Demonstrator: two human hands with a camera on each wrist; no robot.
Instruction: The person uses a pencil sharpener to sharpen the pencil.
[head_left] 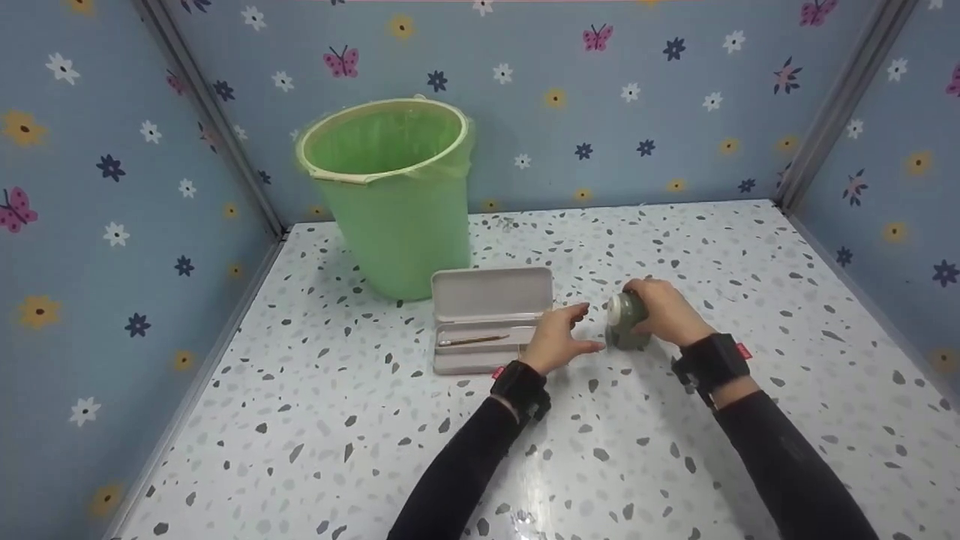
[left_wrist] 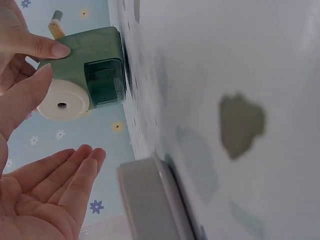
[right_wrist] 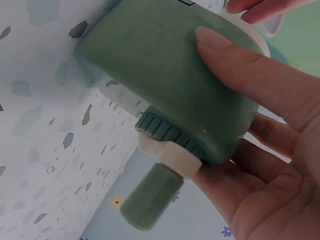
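A green pencil sharpener (head_left: 626,324) with a cream front face and a crank handle (right_wrist: 150,197) stands on the speckled table (head_left: 675,465). My right hand (head_left: 664,309) grips its body (right_wrist: 170,75) from the right, fingers over the top. My left hand (head_left: 556,339) hovers just left of it, fingers straight and relaxed, holding nothing (left_wrist: 45,195). An open grey pencil case (head_left: 487,319) with a pencil (head_left: 472,340) inside lies left of my left hand. The sharpener's cream face (left_wrist: 62,105) points toward my left palm.
A green bucket (head_left: 390,195) lined with a green bag stands behind the case at the back left. Flowered blue walls (head_left: 90,225) close in the table on three sides.
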